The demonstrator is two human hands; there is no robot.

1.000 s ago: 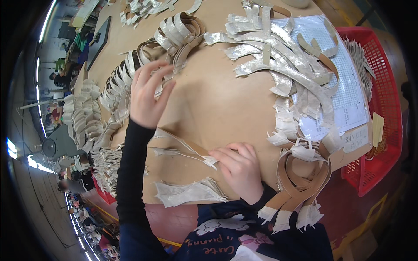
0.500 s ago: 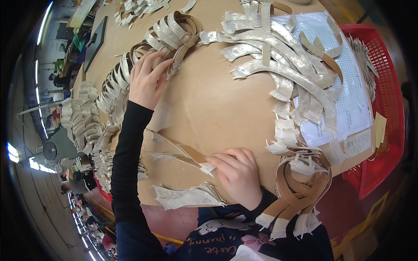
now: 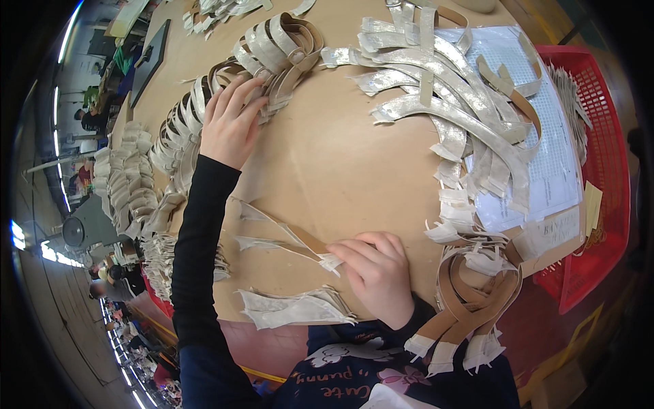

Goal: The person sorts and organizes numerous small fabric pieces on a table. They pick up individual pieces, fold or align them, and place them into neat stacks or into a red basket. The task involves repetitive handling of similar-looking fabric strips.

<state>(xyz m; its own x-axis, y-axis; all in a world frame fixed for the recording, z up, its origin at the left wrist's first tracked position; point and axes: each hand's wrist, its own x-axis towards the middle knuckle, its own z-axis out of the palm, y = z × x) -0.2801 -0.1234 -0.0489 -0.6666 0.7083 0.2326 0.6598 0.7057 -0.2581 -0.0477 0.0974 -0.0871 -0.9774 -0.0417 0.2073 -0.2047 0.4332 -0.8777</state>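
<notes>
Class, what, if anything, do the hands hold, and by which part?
Right hand: tan strap piece, by its white end. Left hand: at looped straps; hold cannot be told.

a row of curled silvery straps (image 3: 262, 46) beyond splayed tan-and-white strips (image 3: 306, 239), ends together

We are making out large dark capitals on a small white rectangular paper label (image 3: 560, 229) near the right edge of the tan, smooth tabletop (image 3: 340, 157). We are also seeing rows of print, too small to read, below a fine grid on a white, plastic-covered paper sheet (image 3: 545, 198). On the dark navy fabric garment (image 3: 463, 392), we are noticing two lines of reddish lettering (image 3: 337, 393).
</notes>
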